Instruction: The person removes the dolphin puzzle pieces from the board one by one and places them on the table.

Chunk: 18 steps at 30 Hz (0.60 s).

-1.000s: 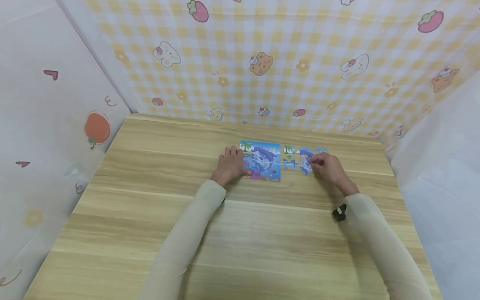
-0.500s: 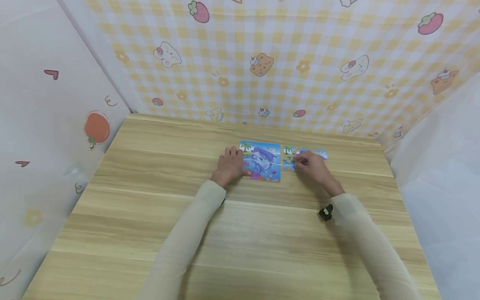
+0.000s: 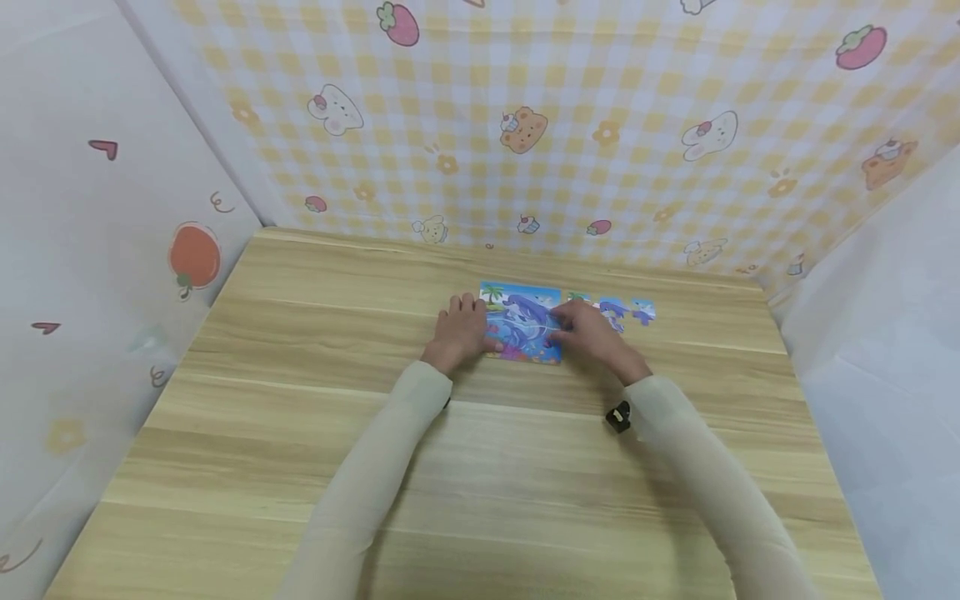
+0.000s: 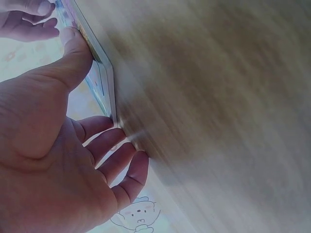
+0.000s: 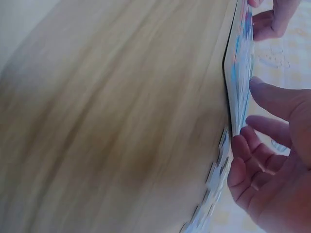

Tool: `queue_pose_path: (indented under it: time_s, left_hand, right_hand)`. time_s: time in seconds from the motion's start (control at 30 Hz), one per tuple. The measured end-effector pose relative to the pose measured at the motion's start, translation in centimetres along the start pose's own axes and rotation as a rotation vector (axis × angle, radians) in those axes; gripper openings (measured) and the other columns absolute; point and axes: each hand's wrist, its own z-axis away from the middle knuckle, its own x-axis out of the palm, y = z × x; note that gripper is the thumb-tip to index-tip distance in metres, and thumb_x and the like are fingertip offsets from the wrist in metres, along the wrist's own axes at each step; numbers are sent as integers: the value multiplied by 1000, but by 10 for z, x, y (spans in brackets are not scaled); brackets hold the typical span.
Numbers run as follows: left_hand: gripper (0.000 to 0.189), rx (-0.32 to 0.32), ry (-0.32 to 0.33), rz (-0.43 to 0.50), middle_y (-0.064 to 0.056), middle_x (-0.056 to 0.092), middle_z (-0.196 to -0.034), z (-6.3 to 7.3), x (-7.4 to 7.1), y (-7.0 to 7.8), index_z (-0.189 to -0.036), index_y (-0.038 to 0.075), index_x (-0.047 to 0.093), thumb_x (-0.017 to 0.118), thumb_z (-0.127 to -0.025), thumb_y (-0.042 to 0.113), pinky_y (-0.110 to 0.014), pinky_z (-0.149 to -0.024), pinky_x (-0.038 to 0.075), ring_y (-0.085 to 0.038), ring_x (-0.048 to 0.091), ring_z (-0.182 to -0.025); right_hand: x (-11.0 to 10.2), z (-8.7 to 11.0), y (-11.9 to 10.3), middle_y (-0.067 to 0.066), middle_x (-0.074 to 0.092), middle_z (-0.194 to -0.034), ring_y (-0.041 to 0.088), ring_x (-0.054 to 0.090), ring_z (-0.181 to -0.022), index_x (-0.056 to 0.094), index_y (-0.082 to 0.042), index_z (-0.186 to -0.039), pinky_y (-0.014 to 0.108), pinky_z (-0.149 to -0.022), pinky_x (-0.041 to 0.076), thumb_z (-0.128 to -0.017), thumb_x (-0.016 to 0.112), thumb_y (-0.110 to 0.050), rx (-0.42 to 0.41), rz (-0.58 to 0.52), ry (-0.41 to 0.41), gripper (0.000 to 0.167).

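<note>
A square puzzle board (image 3: 521,321) with a dolphin picture lies on the table. My left hand (image 3: 461,329) rests at its left edge. In the left wrist view the left thumb (image 4: 77,51) lies on the board's near edge, while the loosely bent fingers (image 4: 131,177) touch down at its corner. My right hand (image 3: 588,333) is at the right edge, partly covering the loose puzzle pieces beside it. The right wrist view shows the right thumb (image 5: 272,97) and index finger apart at the board, nothing visible between them.
Several jigsaw pieces (image 3: 642,312) with the same dolphin scene lie in spaced groups right of the board. A wood-grain table (image 3: 510,467) carries everything. A yellow checked cloth (image 3: 450,117) with cartoon prints hangs behind, and white cloth (image 3: 112,275) closes the left side.
My right hand has moved left from the dolphin pieces, where its fingers were pinched together at one, across the left pieces to the board's right edge, thumb and index now spread. My left hand stays put.
</note>
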Motion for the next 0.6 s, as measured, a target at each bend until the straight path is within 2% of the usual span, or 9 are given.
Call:
queue_pose_path:
  time_s: [0.2,0.33,0.6]
  left_hand:
    - [72,2,3,12,-9,38,-112,1,-1,1,-131,3,45,69,-85,53,-37,-86,34,-27,34,-106]
    - [72,0,1,13,-10,38,-113,2,-2,1,-132,3,45,69,-86,53,-39,-88,34,-27,34,-107]
    - [71,-2,3,1,-9,36,-111,1,-1,2,-131,4,45,69,-86,53,-37,-86,32,-27,33,-106]
  right_hand:
    - [4,-7,-8,21,58,-116,31,56,-97,61,5,-129,47,-90,48,-89,74,-26,44,122,-42,52]
    - [5,-8,-9,22,57,-117,33,57,-101,61,6,-126,48,-93,47,-88,75,-24,45,125,-42,50]
    - [4,-12,-11,22,56,-116,31,54,-96,60,5,-128,47,-90,47,-88,76,-24,77,137,-63,51]
